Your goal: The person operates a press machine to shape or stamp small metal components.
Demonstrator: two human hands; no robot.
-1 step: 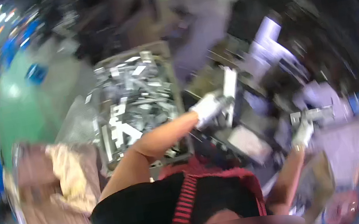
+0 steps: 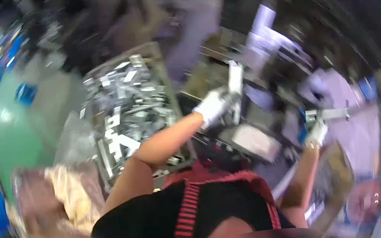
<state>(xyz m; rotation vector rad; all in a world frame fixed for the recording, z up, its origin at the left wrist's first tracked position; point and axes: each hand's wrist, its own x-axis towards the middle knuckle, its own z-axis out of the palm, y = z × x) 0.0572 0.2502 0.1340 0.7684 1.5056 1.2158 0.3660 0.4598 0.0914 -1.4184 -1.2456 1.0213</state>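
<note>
Beyond right edge of parts bin (image 2: 167, 79), we hold long pale bar (image 2: 235, 78) in left hand (image 2: 213, 107), nearer bin; bar's long axis points away from us. Farther right, right hand (image 2: 317, 134) grips pale metal piece (image 2: 335, 114), long axis crosswise. Blur hides exact finger placement.

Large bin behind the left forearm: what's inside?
Jumbled silvery pieces lie in the bin; whatever they cover is unseen, and the left forearm hides part of the near right side.
</note>
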